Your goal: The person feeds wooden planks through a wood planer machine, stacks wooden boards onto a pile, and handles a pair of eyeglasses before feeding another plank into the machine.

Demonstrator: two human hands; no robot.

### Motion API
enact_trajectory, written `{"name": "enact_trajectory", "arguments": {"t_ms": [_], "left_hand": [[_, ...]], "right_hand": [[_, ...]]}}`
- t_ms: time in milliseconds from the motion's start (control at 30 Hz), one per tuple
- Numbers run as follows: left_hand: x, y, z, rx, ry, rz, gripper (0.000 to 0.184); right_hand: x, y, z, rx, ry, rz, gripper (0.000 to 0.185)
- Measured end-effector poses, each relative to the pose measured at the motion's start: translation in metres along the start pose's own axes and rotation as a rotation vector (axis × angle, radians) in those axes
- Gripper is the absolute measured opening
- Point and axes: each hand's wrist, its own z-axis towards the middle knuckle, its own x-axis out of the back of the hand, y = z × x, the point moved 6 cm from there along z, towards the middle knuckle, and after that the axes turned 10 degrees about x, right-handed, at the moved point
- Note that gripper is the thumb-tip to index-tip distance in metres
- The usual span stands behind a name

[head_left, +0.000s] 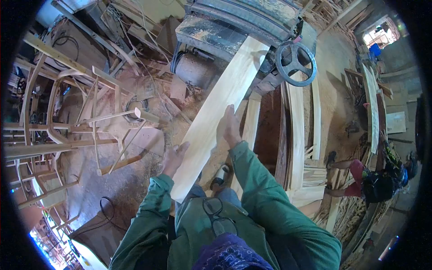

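A long pale wooden board (220,112) slants from my waist up to the bed of a dusty woodworking machine (211,36), its far end resting at the bed's edge. My left hand (174,159) grips the board's left edge near its close end, thumb on top. Further along, my right hand (230,128) holds the opposite edge, with the fingers partly hidden. Beside the far end stands the machine's round metal handwheel (295,64), close to the board but apart from my hands.
Wooden chair frames (63,135) crowd the left side. A motor (195,69) sits below the machine bed. More boards (295,135) lie to my right, near thin wood strips (312,177). Another person (378,180) is at the far right, by a raised board (372,110).
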Motion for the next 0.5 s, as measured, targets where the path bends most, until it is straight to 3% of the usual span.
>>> {"name": "enact_trajectory", "arguments": {"t_ms": [67, 167, 233, 333, 433, 500], "left_hand": [[-0.009, -0.005, 0.013, 0.002, 0.015, -0.016, 0.071], [-0.005, 0.029, -0.006, 0.0, -0.064, -0.136, 0.076], [-0.031, 0.009, 0.03, -0.021, -0.007, -0.108, 0.078], [-0.042, 0.007, 0.042, 0.03, -0.052, -0.076, 0.077], [-0.03, 0.041, 0.022, 0.049, -0.101, -0.049, 0.076], [-0.018, 0.066, 0.003, 0.051, -0.104, -0.014, 0.075]], "right_hand": [[0.008, 0.014, -0.016, 0.011, -0.085, -0.002, 0.049], [0.008, 0.008, -0.083, -0.103, -0.16, -0.379, 0.06], [0.015, 0.057, -0.115, -0.168, -0.132, -0.015, 0.054], [0.028, 0.08, -0.173, -0.203, -0.139, -0.142, 0.049], [0.031, 0.081, -0.213, -0.526, -0.071, -0.275, 0.051], [0.035, 0.079, -0.212, -0.527, -0.069, -0.312, 0.052]]}}
